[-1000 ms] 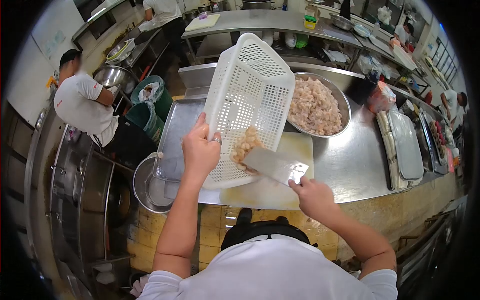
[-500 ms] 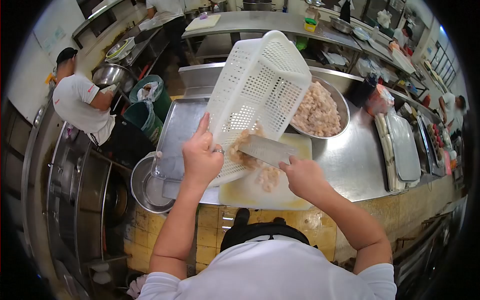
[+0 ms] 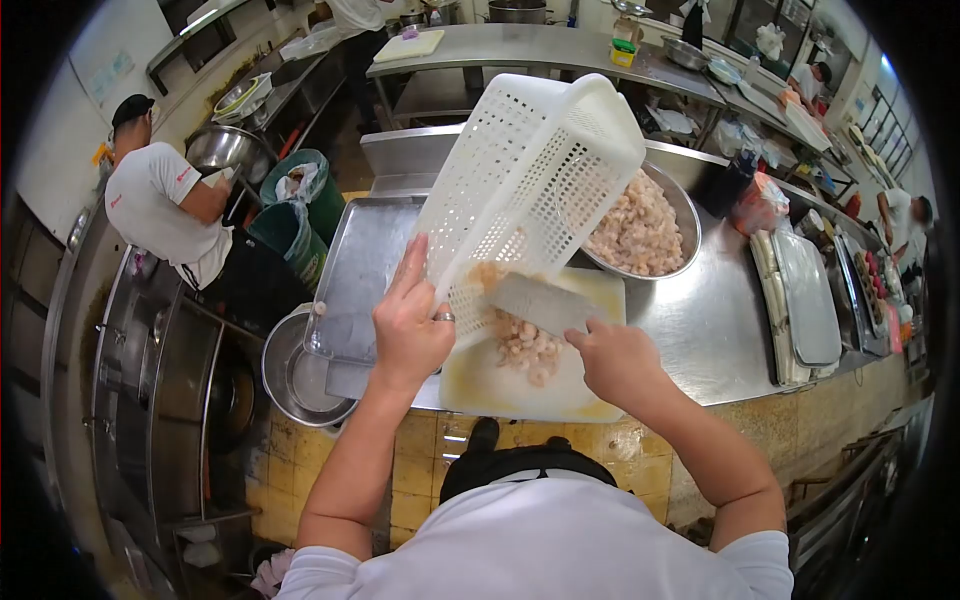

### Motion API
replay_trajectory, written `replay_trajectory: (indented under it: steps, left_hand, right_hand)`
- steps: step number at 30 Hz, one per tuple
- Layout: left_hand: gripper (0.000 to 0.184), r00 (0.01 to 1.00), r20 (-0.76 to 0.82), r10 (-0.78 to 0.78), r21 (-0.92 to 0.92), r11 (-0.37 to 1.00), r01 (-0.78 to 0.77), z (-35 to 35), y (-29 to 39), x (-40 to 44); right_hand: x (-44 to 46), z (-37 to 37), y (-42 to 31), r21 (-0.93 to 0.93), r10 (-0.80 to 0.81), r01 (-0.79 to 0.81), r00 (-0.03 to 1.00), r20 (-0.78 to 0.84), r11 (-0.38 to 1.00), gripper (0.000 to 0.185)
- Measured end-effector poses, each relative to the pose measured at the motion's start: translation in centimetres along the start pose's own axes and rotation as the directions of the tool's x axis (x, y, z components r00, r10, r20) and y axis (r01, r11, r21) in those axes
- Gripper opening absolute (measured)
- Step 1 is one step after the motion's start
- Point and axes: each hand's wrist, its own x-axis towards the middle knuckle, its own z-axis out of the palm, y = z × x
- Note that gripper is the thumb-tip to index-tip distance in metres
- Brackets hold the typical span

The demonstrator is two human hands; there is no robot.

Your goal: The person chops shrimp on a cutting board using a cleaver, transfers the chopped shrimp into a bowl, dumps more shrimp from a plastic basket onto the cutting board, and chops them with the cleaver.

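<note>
My left hand [image 3: 412, 325] grips the near-left side of a white perforated plastic basket [image 3: 490, 150], tilted steeply over a cutting board [image 3: 590, 395]. In my right hand [image 3: 615, 358] is a cleaver [image 3: 545, 303], its broad blade at the basket's lowered edge. Pale peeled shrimp [image 3: 528, 350] lie in a pile on the board just below the blade. A few more pieces are blurred inside the basket beside the blade. Behind the basket on the right, a steel bowl [image 3: 690, 225] is heaped with chopped pale pieces [image 3: 645, 228]; the basket hides its left part.
A metal tray [image 3: 365, 270] lies left of the board, with a steel pot [image 3: 300, 370] below it. Green bins [image 3: 290, 235] and a person [image 3: 165, 205] are at the left. Stacked trays [image 3: 805, 300] line the counter's right end.
The basket has shifted right and slightly downward, tilting further. More shrimp have dropped from it onto the board. The cleaver and both hands have moved slightly right.
</note>
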Motion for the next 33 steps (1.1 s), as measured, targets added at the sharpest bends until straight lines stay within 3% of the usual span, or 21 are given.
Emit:
replay_trajectory:
  steps: [4, 11, 19, 22, 25, 28, 33]
  left_hand:
    - [0.016, 0.998, 0.049, -0.030, -0.037, 0.999, 0.032, -0.1, 0.7, 0.3]
    - [0.014, 0.999, 0.032, -0.036, -0.057, 0.998, 0.037, -0.5, -0.3, -0.1]
    - [0.031, 0.996, -0.080, 0.040, -0.016, 0.999, -0.041, -0.8, -0.2, 0.0]
    - [0.030, 0.996, -0.083, 0.022, -0.003, 1.000, -0.022, -1.3, -0.6, -0.3]
    - [0.029, 0.995, -0.090, 0.038, 0.007, 0.999, -0.038, -1.1, -1.0, -0.6]
    - [0.029, 0.994, -0.096, 0.050, 0.026, 0.999, -0.048, -1.2, -0.7, -0.7]
    - [0.026, 0.989, -0.143, 0.048, 0.006, 0.999, -0.048, -1.3, -0.9, -0.5]
  right_hand:
    - [2.1, 1.1, -0.7, 0.055, 0.026, -0.023, 0.998, -0.060, 0.998, 0.021]
    - [0.7, -0.4, 1.0, 0.052, 0.021, -0.026, 0.995, 0.102, 0.998, 0.036]
    - [3.4, 1.9, 2.0, 0.169, 0.059, -0.067, 0.997, 0.049, 0.983, 0.047]
    - [2.7, 1.2, 3.4, 0.134, 0.015, -0.032, 0.993, 0.120, 0.990, 0.048]
    - [1.8, -1.5, 3.5, 0.117, 0.077, -0.105, 0.973, 0.220, 0.988, 0.049]
    - [1.7, -0.4, 3.1, 0.185, 0.065, -0.073, 0.997, 0.052, 0.980, 0.048]
    - [1.8, 1.0, 2.6, 0.116, 0.049, -0.051, 0.999, 0.020, 0.992, 0.047]
